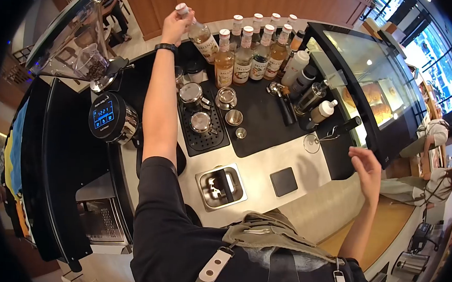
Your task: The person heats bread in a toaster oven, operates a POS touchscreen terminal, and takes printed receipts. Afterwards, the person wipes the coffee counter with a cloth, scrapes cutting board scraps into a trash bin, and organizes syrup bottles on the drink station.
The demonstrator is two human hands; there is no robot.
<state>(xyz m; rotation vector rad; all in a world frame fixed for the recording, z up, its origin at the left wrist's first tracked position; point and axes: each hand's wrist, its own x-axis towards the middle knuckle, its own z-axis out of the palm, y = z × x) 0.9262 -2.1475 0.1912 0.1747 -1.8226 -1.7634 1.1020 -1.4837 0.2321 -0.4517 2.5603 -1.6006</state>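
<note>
My left hand (176,28) is stretched out to the far left of the counter, its fingers wrapped round the neck of a syrup bottle (204,41). The bottle leans, its cap toward the upper left, beside a group of several other syrup bottles (224,63). Whether its base touches the counter I cannot tell. My right hand (367,171) hangs in the air at the right, fingers loosely bent and apart, with nothing in it. Nearest to it are a whisk (332,133) and a white-capped squeeze bottle (323,112).
Metal pitchers (191,94) stand on a black drip tray (205,142). A portafilter (286,103) lies on the dark mat (257,138). A steel sink (199,179) is in front, a coffee grinder (112,118) at left, and a glass pastry case (365,72) at right. People stand beyond.
</note>
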